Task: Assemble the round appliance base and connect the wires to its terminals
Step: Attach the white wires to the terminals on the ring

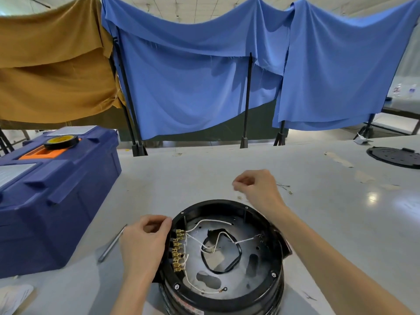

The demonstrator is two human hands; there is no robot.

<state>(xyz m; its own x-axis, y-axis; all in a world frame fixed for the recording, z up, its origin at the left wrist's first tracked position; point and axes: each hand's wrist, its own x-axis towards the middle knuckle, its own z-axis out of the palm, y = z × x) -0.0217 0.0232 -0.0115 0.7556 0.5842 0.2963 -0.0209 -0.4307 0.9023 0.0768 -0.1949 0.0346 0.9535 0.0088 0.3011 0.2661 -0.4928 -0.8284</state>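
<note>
We find the base (279, 253) open, one ring-ended wire (223, 289) loose (cover (395, 156) well apart); left hand (143, 242), right hand (259, 187): fingers curled, holdings unclear.

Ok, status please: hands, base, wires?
Left hand curled at base rim, beside brass terminals. Right hand curled above table beyond base; contents unclear. White wires loose inside base, ring lug free.

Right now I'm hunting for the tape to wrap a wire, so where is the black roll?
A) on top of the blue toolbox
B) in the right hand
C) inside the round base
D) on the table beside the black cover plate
A: the black tape roll lies on the lid of the blue toolbox, at the table's left.
</note>
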